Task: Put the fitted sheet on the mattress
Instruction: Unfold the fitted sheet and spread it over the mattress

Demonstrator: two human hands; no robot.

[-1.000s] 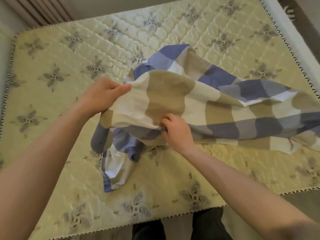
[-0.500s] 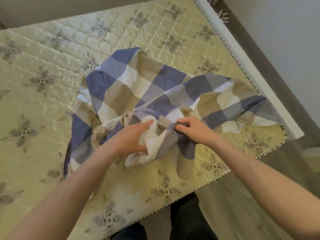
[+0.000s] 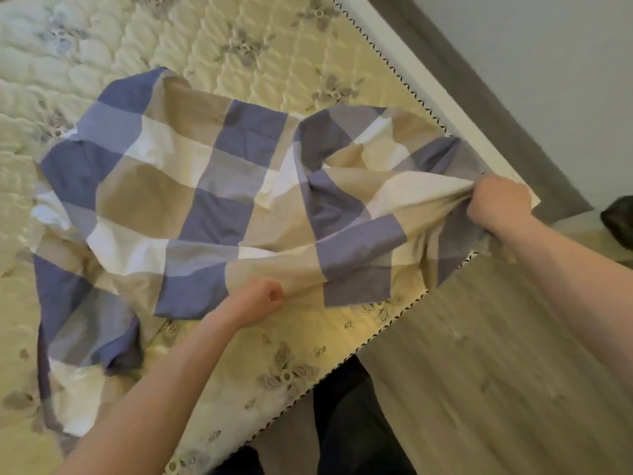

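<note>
Two hands: both clenched on cloth; the left hand point(image 3: 263, 298) grips the near edge of the fitted sheet point(image 3: 191, 186); the right hand point(image 3: 498, 205) bunches its right end.
Sheet: rumpled, part-spread over the middle and right of the mattress point(image 3: 239, 46); far and left quilting bare.
Reason for grip: right end held at the near right corner, probably to hook it over; whether that fistful is the elastic corner is unclear.

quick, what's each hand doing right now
Left hand: closed, gripping the near edge of the checked sheet.
Right hand: closed, gripping the sheet at the mattress corner.
</note>
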